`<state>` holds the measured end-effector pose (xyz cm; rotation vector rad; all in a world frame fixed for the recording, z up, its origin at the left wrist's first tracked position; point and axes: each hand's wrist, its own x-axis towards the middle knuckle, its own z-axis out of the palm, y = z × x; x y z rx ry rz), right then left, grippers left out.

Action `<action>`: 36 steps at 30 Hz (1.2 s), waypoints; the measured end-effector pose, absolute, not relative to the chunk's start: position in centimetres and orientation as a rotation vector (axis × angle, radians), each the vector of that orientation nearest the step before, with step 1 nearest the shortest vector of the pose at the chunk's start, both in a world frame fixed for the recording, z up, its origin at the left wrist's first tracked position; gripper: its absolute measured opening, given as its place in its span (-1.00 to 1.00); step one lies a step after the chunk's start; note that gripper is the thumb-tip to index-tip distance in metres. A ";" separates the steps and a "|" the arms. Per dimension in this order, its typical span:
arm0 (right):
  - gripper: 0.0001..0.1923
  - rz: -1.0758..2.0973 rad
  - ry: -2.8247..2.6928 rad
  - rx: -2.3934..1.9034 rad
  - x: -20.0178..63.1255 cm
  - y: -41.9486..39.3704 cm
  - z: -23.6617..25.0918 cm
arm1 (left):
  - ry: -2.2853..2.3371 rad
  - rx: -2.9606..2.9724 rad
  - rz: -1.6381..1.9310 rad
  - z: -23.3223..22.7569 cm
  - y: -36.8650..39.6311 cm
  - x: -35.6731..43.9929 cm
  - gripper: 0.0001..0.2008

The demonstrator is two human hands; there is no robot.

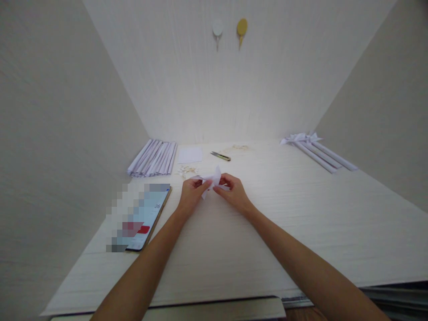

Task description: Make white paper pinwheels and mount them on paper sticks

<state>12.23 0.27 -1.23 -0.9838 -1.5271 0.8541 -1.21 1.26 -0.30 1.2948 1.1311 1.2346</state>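
Note:
A white paper pinwheel (210,180) with curled, folded points is held between both hands over the middle of the table. My left hand (194,191) pinches its left side, thumb pressed near the centre. Closed on its right side, my right hand (233,189) has thumb and fingers at one of the paper points. Just beyond the left hand lies a small pile of pale little pieces (187,170), too small to name. A pair of thread snips (220,156) lies behind the pinwheel, beside white square paper sheets (190,155).
Several rolled paper tubes (154,158) lie at the back left. Paper pinwheels on tube handles (317,154) lie at the back right. A phone (150,218), partly blurred out, rests left of my forearm. Walls enclose the white table (214,258) on three sides; two hooks (242,27) hang behind.

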 end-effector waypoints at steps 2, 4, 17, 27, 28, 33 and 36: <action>-0.86 0.846 -1.529 -0.983 12.2 0.3 -1.3 | 1.140 1.300 1.243 -0.4 1.2 -1.2 -0.88; -0.87 0.826 -1.539 -0.999 12.2 0.3 -1.3 | 1.139 1.317 1.251 -0.5 1.3 -1.1 -0.88; -0.80 0.959 -1.497 -1.007 12.1 0.4 -1.3 | 1.080 1.370 1.255 -0.1 0.9 -0.9 -0.68; -0.86 1.123 -1.297 -0.978 12.5 0.5 -1.3 | 1.010 1.423 1.137 -0.1 0.5 -0.8 -0.57; -0.87 1.136 -1.256 -0.976 12.5 0.5 -1.3 | 0.999 1.391 1.140 -0.1 0.6 -0.9 -0.55; -0.89 1.193 -1.135 -0.897 12.6 0.5 -1.2 | 0.984 1.332 1.113 -0.1 0.7 -1.0 -0.57; -0.89 1.183 -1.152 -0.886 12.6 0.5 -1.3 | 0.984 1.374 1.095 -0.1 0.7 -1.0 -0.59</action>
